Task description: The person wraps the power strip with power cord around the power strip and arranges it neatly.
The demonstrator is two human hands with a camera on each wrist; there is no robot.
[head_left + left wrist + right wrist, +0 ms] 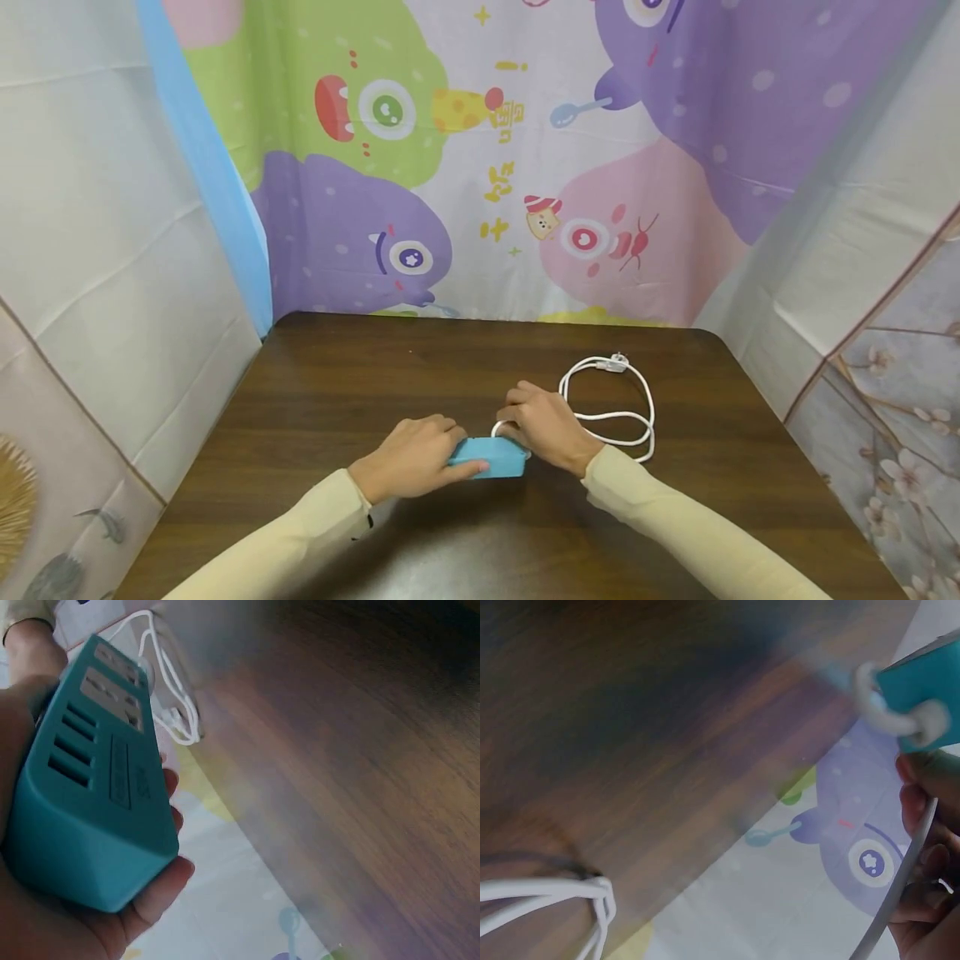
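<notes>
- A teal power strip (501,457) is held in the left hand (412,458), over the near middle part of the wooden surface (375,367); its body is wrapped by the curled fingers, which are opened only as wide as the strip.
- The white cord (652,410) is gripped by the curled fingers of the right hand (551,429), just beside the strip's corded end.
- Raised lettering is borne by a narrow panel (120,772) on the strip's face, but it is too blurred to be read.
- White socket plates (112,697) and dark rectangular slots (71,750) are set into the same face; no marking can be made out on them.
- The cord is looped on the surface, to the right of the strip, and is ended by a plug (617,363) at the far side of the loops.
- Yellow characters (497,183), turned sideways and followed by an exclamation mark, are printed on the cartoon-patterned curtain (480,275) behind; the words cannot be read with certainty.
</notes>
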